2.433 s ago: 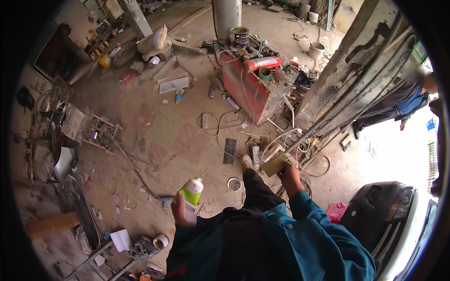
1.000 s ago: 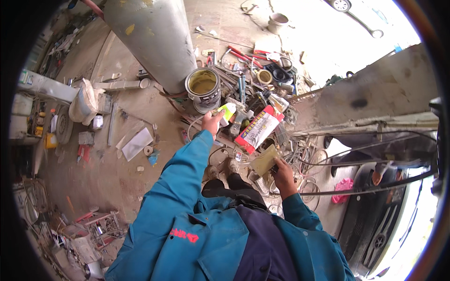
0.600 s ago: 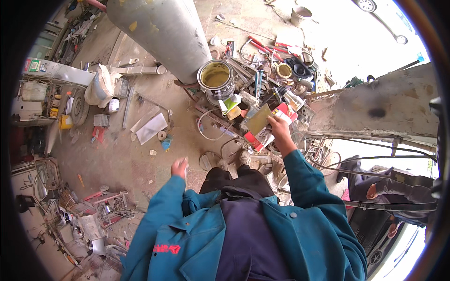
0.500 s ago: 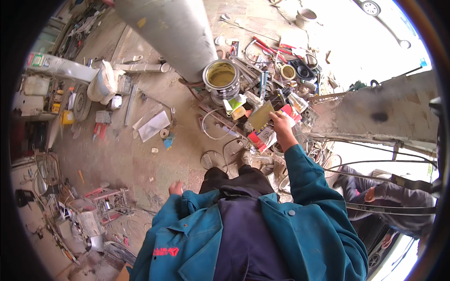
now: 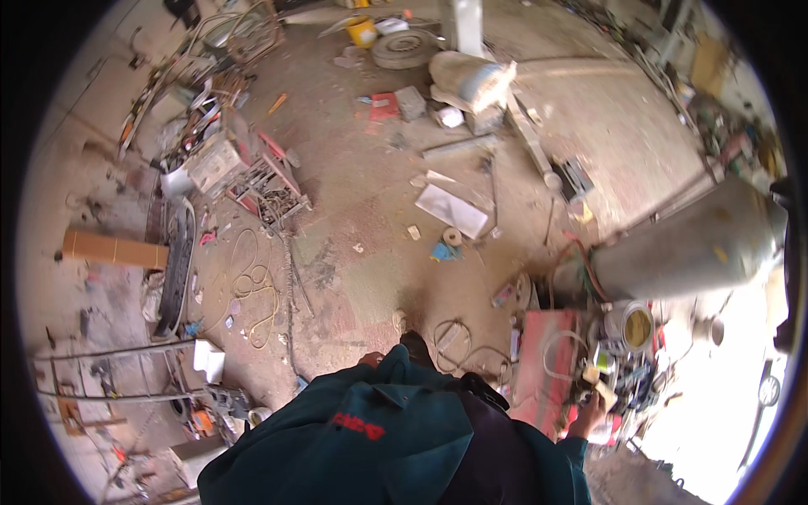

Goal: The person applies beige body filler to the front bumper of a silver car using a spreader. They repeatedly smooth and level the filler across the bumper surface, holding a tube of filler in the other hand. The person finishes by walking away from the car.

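My right hand [image 5: 591,417] is at the lower right, its fingers closed on a flat yellowish sheet [image 5: 603,390]. Beyond it stands an open metal can [image 5: 635,326] with yellowish stuff inside, among a cluttered heap of tools and containers. Close to the hand lies a dusty red board [image 5: 543,362] with a pale looped hose [image 5: 551,358] over it. My left hand [image 5: 370,359] shows only in part beside the teal jacket, over the floor; its fingers are not clear.
A big grey cylinder [image 5: 690,244] leans in from the right. White paper [image 5: 452,210] and a tape roll [image 5: 452,236] lie mid-floor. Farther off are a tyre [image 5: 406,49] and a sack [image 5: 471,82]. At left are a red-framed machine [image 5: 261,181], coiled cable [image 5: 257,290] and a cardboard box [image 5: 115,250].
The view has swung left, so the can, heap and cylinder now sit at the right. My right hand still holds the yellowish sheet. More floor and the left-side clutter have come into view.
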A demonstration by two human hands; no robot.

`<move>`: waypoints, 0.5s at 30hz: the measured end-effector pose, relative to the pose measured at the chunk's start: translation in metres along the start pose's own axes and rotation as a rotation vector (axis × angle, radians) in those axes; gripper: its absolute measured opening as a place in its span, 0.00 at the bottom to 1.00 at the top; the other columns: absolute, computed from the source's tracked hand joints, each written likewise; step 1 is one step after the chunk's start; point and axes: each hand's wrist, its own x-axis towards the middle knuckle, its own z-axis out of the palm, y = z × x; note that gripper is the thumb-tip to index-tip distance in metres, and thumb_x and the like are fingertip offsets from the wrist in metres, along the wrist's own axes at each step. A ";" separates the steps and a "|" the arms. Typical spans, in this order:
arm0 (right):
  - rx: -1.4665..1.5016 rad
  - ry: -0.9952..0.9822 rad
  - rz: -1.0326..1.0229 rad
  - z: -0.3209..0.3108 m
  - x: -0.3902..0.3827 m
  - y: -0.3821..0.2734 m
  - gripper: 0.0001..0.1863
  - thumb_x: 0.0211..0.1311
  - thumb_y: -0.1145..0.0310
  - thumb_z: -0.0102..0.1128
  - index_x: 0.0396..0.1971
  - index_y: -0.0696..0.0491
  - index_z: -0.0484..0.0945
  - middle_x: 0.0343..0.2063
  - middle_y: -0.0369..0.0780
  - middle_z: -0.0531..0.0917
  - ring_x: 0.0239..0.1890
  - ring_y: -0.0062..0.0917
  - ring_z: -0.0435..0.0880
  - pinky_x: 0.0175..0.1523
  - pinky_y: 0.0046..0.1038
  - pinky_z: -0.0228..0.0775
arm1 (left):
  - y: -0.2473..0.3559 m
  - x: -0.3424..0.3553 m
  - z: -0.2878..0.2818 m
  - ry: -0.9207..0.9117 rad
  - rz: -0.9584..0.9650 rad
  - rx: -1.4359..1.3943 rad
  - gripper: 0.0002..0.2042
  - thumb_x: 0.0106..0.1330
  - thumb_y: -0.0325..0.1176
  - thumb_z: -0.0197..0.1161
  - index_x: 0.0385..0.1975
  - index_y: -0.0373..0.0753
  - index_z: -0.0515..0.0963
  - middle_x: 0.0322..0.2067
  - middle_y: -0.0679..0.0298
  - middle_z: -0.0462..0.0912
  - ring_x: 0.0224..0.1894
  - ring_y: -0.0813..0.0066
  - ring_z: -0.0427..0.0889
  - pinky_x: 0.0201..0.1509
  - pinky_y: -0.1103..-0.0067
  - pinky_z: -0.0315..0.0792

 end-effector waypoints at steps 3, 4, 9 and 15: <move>0.039 -0.303 0.077 0.076 -0.022 -0.051 0.14 0.85 0.61 0.68 0.51 0.57 0.91 0.33 0.37 0.89 0.23 0.21 0.81 0.26 0.28 0.73 | -0.005 0.038 -0.030 0.047 -0.029 -0.098 0.28 0.71 0.66 0.77 0.58 0.51 0.96 0.58 0.52 0.97 0.65 0.49 0.94 0.73 0.59 0.85; -0.002 -0.326 0.147 0.112 -0.031 -0.064 0.14 0.85 0.62 0.68 0.53 0.57 0.91 0.33 0.37 0.89 0.22 0.21 0.81 0.25 0.27 0.74 | -0.007 0.051 -0.049 0.080 -0.057 -0.136 0.29 0.71 0.66 0.77 0.57 0.50 0.96 0.58 0.52 0.97 0.65 0.48 0.94 0.73 0.59 0.85; -0.133 -0.727 0.228 0.277 -0.073 -0.076 0.13 0.81 0.64 0.68 0.51 0.59 0.91 0.32 0.40 0.91 0.27 0.26 0.90 0.29 0.32 0.82 | -0.043 0.095 -0.171 0.182 -0.036 -0.161 0.30 0.72 0.69 0.75 0.52 0.46 0.96 0.54 0.49 0.97 0.61 0.46 0.95 0.69 0.57 0.87; -0.874 -1.229 -1.187 0.430 -0.083 -0.054 0.16 0.62 0.65 0.75 0.51 0.44 0.92 0.39 0.47 0.94 0.42 0.49 0.96 0.46 0.50 0.89 | -0.072 0.129 -0.331 0.788 0.084 -0.527 0.14 0.77 0.45 0.81 0.45 0.40 0.93 0.42 0.57 0.98 0.43 0.61 0.98 0.52 0.65 0.90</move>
